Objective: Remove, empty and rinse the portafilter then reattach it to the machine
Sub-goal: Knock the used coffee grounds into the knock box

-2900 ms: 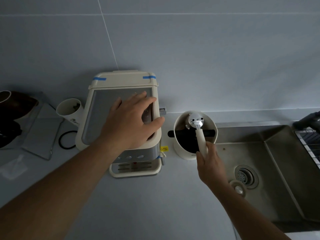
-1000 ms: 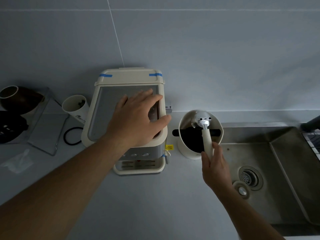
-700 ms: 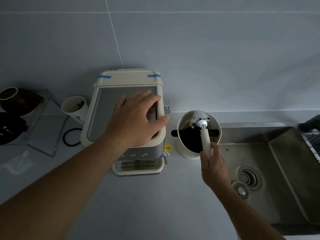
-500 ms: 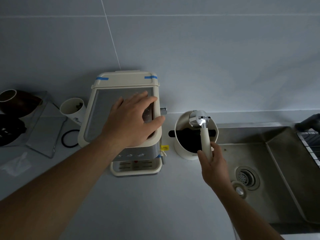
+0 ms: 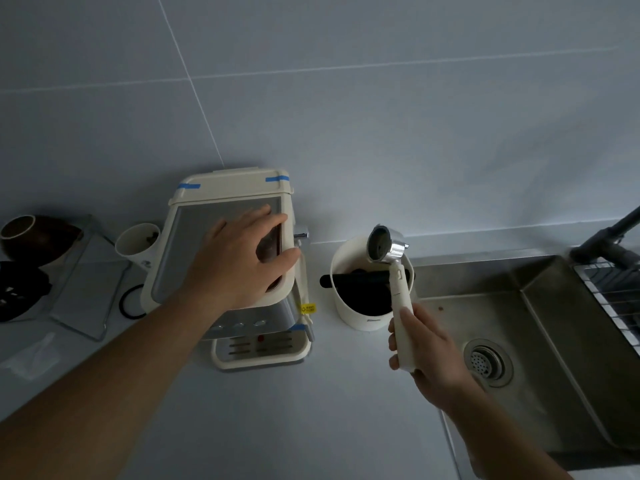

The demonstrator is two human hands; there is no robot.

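A person's two bare arms reach over a pale grey counter (image 5: 311, 410) set against a tiled wall. The left hand (image 5: 242, 265) lies flat, fingers spread, on top of a cream espresso machine (image 5: 194, 244) with blue tape at its back corners. The right hand (image 5: 426, 348) grips the cream handle of a portafilter (image 5: 389, 251), raised above a round cream knock box (image 5: 360, 317) with a black bar across it; the metal basket faces the camera, its inside dark. To the right sits a steel sink (image 5: 540, 306) with a round drain. At the far left are a white cup (image 5: 136, 242), a black ring (image 5: 130, 306), a glass tray (image 5: 86, 296) and a dark bowl (image 5: 34, 237).
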